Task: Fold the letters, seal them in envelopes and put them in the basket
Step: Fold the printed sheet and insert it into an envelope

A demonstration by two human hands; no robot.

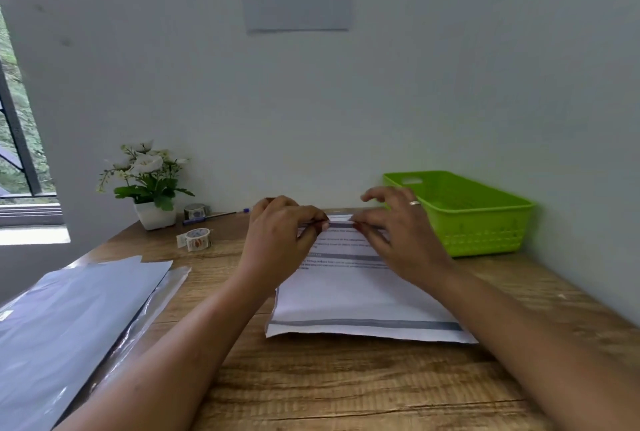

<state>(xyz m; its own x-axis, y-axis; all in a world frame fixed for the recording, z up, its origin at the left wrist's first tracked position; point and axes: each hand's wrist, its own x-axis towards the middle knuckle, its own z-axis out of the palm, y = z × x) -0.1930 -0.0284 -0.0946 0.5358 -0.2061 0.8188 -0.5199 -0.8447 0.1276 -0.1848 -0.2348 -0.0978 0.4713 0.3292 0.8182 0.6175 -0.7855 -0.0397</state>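
A white printed letter (349, 299) with grey bands lies flat on the wooden table (311, 389) in front of me. My left hand (280, 240) and my right hand (398, 233) both pinch its far edge with the fingertips, close together near the middle of that edge. The sheet's near edge rests on the table. A green plastic basket (485, 222) stands just right of my right hand, against the wall. Grey plastic envelopes (65, 323) lie stacked at the left of the table.
A white pot of flowers (152, 188) stands at the back left. Two tape rolls (197, 239) and a blue pen (214, 216) lie near it. The wall runs close behind the table and along its right side.
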